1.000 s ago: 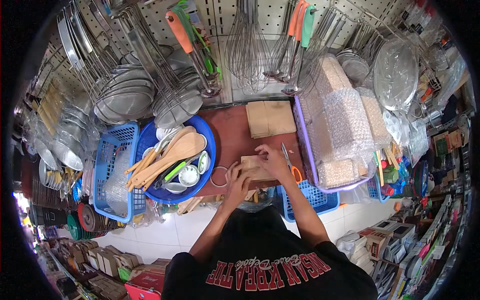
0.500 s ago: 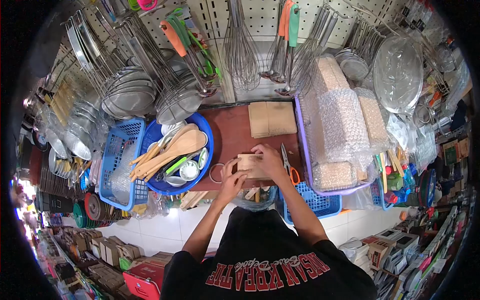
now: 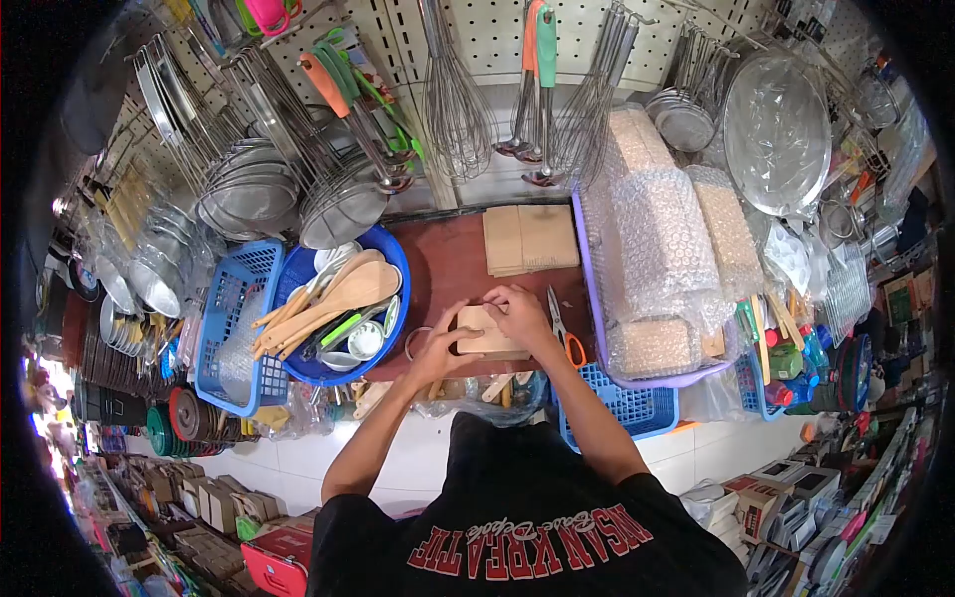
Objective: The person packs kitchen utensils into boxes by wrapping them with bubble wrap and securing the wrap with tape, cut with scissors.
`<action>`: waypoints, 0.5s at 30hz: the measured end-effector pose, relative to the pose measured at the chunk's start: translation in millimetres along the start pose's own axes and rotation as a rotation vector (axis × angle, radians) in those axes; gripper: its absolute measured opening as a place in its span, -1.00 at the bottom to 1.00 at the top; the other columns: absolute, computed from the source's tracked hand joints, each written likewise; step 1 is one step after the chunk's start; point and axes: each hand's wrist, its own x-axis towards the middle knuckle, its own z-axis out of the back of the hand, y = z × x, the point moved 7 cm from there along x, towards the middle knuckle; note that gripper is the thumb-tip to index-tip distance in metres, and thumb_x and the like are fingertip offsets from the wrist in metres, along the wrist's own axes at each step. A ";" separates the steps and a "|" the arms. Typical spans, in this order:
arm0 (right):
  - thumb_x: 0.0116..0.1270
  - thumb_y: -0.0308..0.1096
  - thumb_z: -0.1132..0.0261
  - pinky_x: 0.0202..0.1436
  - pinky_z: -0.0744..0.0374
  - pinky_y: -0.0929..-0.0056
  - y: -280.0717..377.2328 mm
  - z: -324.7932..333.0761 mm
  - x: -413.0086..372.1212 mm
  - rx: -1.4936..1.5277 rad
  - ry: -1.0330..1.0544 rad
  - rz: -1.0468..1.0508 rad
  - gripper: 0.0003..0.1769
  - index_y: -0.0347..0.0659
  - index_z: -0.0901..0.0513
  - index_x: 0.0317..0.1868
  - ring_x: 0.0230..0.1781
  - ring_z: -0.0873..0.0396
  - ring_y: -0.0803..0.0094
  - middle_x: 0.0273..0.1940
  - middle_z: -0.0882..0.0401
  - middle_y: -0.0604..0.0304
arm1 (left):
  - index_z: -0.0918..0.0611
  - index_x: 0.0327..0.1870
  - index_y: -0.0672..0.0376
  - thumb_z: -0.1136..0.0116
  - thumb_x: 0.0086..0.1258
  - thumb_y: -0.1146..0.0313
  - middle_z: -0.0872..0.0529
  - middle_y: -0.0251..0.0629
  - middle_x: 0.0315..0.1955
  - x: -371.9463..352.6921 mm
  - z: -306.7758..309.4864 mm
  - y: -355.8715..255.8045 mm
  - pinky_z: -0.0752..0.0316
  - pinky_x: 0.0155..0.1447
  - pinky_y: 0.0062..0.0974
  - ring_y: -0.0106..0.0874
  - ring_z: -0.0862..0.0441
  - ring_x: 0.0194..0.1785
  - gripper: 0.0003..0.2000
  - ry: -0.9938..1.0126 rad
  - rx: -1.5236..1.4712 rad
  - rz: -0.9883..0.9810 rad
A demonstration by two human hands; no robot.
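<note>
A small brown cardboard box rests on the reddish-brown table near its front edge. My left hand grips the left side of the box, thumb along the near side and fingers at the far corner. Over its top right part lies my right hand, fingers bent against the upper face and edge. Just left of my left hand is a ring that looks like a tape roll, partly hidden. Scissors with orange handles lie to the right of my right hand.
A stack of flat brown cardboard lies at the back. On the left stand a blue tub of wooden spoons and a light-blue basket. A purple crate holds bubble-wrapped boxes on the right. Whisks and ladles hang above.
The view has shifted slightly, so the scene sits a little further left. My left hand now wraps the box's left side more fully. My right fingers have shifted on its top.
</note>
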 end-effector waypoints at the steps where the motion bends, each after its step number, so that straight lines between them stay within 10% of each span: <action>1: 0.31 -0.36 -0.39 -0.06 -0.62 0.26 2.3 2.0 -0.6 0.095 0.022 -0.038 -0.80 -0.25 -0.67 -0.12 -0.22 -0.70 0.18 -0.25 -0.72 0.03 | -0.77 0.01 0.08 -0.60 0.03 0.33 -0.36 0.05 0.40 -0.7 -0.5 0.0 -0.23 0.51 -0.13 0.00 -0.32 0.46 -0.56 0.012 -0.030 0.014; 9: 0.43 -0.40 -0.29 -0.23 -0.55 0.47 46.9 90.7 -36.7 0.088 -0.384 0.035 -0.82 -0.27 -0.68 -0.04 -0.34 -0.59 0.39 -0.23 -0.62 0.11 | -0.72 -0.06 0.21 -0.52 0.12 0.39 -0.51 -0.07 0.19 -13.8 21.5 15.6 -0.39 0.37 -0.26 -0.18 -0.47 0.30 -0.66 -0.332 -0.183 0.191; 15: 0.37 -0.51 -0.26 0.06 -0.62 0.29 1.7 72.7 -67.6 0.050 -0.094 -0.024 -0.46 -0.13 -0.46 0.36 0.00 -0.62 0.12 0.11 -0.52 -0.09 | -0.64 0.06 0.21 -0.27 0.41 0.18 -0.64 -0.21 0.01 -34.3 -2.1 52.7 -0.52 0.22 -0.40 -0.41 -0.59 0.14 -0.66 -0.432 -1.059 0.763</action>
